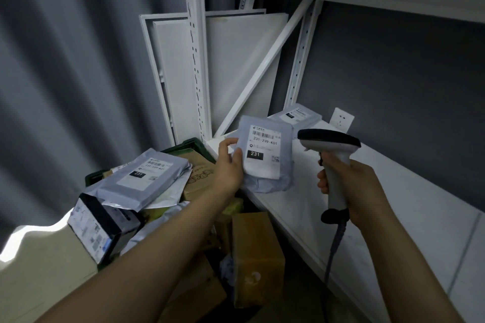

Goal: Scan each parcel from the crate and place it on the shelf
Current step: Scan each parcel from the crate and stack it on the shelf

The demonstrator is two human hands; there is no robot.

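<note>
Shelf [399,207] front: left hand [227,168] pinches parcel [265,162] edge (right hand [360,189] grips scanner [332,143])

Grey mailer parcel [265,157] — label 231-239-K01, upright over white shelf [393,204] edge. Second parcel [298,116] flat at shelf's back. Green crate [187,144] — heaped full. White scanner [331,145] beside first parcel.

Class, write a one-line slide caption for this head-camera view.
The left hand holds a grey mailer parcel label-up while the right hand grips a barcode scanner over the shelf.
</note>
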